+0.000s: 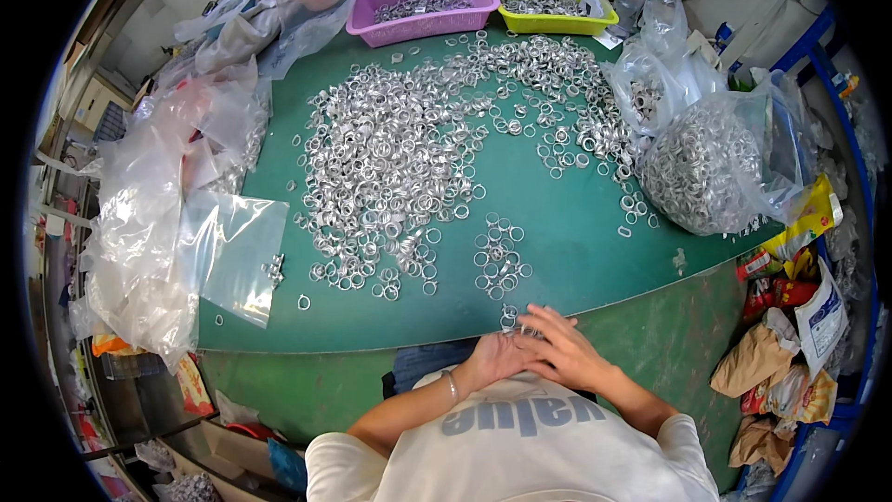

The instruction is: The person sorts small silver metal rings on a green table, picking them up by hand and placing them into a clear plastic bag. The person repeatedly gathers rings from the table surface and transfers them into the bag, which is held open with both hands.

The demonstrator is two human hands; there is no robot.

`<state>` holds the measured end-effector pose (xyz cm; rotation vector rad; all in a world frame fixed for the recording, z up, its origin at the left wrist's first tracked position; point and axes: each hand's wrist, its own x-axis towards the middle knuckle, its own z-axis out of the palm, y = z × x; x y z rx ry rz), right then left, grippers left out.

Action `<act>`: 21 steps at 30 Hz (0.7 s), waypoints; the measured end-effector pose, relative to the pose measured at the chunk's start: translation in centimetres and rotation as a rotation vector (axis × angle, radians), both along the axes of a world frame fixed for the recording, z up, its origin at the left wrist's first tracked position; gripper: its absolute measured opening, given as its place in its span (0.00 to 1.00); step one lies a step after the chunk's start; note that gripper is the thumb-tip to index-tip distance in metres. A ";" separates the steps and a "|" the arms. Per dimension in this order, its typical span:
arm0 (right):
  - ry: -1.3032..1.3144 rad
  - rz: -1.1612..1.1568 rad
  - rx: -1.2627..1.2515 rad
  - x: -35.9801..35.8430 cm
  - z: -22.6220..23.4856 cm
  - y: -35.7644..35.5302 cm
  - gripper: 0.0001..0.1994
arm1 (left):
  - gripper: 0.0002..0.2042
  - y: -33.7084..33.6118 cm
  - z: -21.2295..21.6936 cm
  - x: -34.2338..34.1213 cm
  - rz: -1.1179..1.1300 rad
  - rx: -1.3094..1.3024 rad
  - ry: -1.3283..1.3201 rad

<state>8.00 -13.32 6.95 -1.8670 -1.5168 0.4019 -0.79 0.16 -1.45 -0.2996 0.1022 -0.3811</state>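
The palm-up left hand (495, 359) sits beneath the loosely curled right hand (563, 350) near silver metal rings (508, 318) on the green worktop (567, 223), both hands' grip unclear.

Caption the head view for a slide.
Left hand and right hand meet at the near edge of a green table heaped with silvery rings.

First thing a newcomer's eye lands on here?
Probably the big heap of silvery rings, left of centre on the green table. Next, the purple basin and yellow-green basin at the far side, and the bulging clear bag at right. Then the left hand and right hand, close together at the near edge.
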 end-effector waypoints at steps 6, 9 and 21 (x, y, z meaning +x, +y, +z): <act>-0.026 0.034 0.201 1.0 0.4 2.2 0.17 | 0.18 0.7 -2.0 -1.5 -0.003 -0.064 0.164; -0.105 0.109 0.085 1.3 -0.1 3.2 0.19 | 0.14 1.0 -2.4 -2.1 -0.030 0.166 0.293; 0.015 -0.078 0.158 3.8 0.4 4.2 0.20 | 0.16 1.1 0.0 -1.4 -0.072 0.257 0.521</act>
